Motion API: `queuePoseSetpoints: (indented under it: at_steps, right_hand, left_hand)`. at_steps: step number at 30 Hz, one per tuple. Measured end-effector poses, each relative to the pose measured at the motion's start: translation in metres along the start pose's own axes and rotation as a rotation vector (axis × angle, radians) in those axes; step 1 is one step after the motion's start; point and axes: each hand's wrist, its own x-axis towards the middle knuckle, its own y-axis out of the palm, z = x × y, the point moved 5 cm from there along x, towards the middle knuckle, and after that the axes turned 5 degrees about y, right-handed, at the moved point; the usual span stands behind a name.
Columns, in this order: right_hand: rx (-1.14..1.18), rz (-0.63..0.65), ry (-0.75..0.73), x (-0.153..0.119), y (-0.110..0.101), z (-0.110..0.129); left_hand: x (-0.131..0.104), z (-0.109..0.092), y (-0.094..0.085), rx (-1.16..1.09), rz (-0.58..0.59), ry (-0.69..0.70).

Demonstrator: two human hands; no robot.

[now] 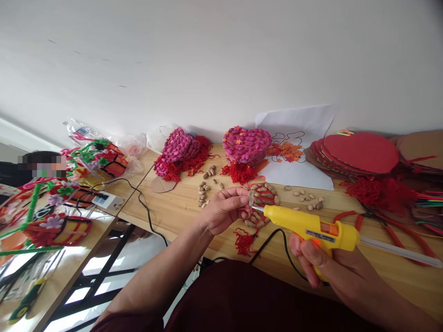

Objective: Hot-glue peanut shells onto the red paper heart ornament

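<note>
My right hand (pixel 323 263) is wrapped round the handle of a yellow hot glue gun (pixel 297 221), whose red light is on. A clear glue stick (pixel 398 250) sticks out of its back end. Between thumb and fingers, my left hand (pixel 228 207) pinches a peanut (pixel 251 198), with the gun's metal nozzle at it. Just beyond and below lies a red piece partly covered with peanuts (pixel 258 220), with a red yarn tassel (pixel 245 242) at its lower end. My left fingers hide part of it.
Loose peanuts (pixel 202 189) lie around. Behind stand pink peanut-covered hearts (pixel 246 144) with red tassels and a drawn paper sheet (pixel 314 177) with orange stars. Red discs (pixel 362 152) and orange-handled pliers (pixel 391 230) are right. A black cord (pixel 148 214) crosses left; a person (pixel 14 173) is beyond.
</note>
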Motion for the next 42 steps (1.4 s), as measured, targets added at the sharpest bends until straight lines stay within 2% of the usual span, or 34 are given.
queuePoseSetpoints:
  at_steps: [3,29,42]
  right_hand:
    - [-0.024,0.11,0.026,-0.0007,0.0046,-0.0027]
    - [-0.031,0.076,0.019,-0.0008,0.0017,-0.0029]
    - [-0.115,0.017,0.103,-0.0023,0.001,-0.0098]
  left_hand:
    - [-0.0002,0.0005,-0.0005,-0.003,0.005,0.0]
    - [-0.0019,-0.0008,0.0021,0.008,-0.003,-0.001]
    - [-0.0017,0.0002,0.004,-0.007,0.01,0.001]
